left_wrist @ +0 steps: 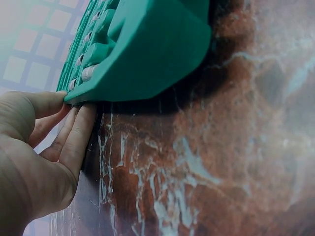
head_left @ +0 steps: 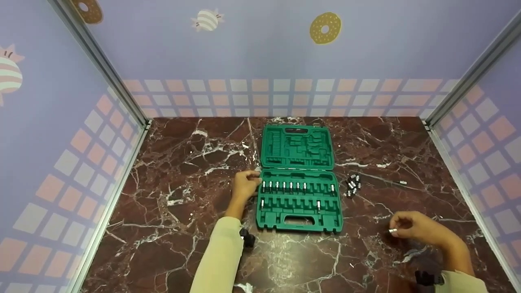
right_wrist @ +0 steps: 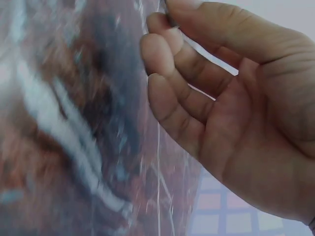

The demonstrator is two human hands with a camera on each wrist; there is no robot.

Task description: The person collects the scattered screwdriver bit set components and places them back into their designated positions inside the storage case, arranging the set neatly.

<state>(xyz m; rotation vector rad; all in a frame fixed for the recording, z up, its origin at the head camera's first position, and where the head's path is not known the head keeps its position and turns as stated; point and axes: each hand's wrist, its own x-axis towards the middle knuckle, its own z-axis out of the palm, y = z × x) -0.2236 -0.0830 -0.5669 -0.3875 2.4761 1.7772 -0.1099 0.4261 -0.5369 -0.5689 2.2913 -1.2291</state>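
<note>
A green socket-set case (head_left: 299, 215) lies open on the marble table, its lid (head_left: 298, 142) folded back toward the far wall. Silver bit sockets (head_left: 284, 186) stand in several slots of its upper row, with a few others further along and in the lower row. At the case's left edge, my left hand (head_left: 246, 185) pinches the rim, thumb on top and fingers beneath, as the left wrist view shows. Out to the right, my right hand (head_left: 415, 228) holds a small silver bit socket (head_left: 392, 230) between thumb and fingertips, over the table.
A small pile of loose bit sockets (head_left: 352, 186) lies just right of the case. Further right is one lone small silver piece (head_left: 403, 182). Patterned walls (head_left: 272, 53) enclose the table (head_left: 183, 244) at the back and both sides.
</note>
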